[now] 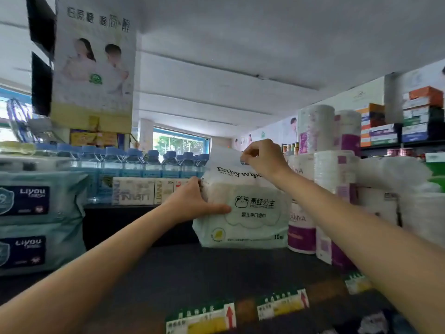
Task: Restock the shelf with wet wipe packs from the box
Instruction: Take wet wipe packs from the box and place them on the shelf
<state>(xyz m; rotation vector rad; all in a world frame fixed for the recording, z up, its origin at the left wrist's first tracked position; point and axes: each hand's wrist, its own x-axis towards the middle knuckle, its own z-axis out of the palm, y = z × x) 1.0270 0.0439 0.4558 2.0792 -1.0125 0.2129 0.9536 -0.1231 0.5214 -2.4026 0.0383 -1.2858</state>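
Pale green soft-plastic wet wipe pack (243, 213), centre of frame: glossy film, lightly crinkled, printed. Dark shelf board (192, 268), lower centre: matt, smooth. Two teal film-wrapped wipe packs with navy labels (41, 220), left edge: shiny, wrinkled plastic. Clear plastic water bottles with blue caps (134, 165), centre left: glossy. White paper rolls in clear wrap (337, 189), right: sheen on the film. Paper price tags (202, 319), bottom edge: matt.

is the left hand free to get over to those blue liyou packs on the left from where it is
Probably, once it lets go. The left hand now grips the baby wipes pack. Between it and the Liyou packs lies only bare dark shelf, with nothing in the way.
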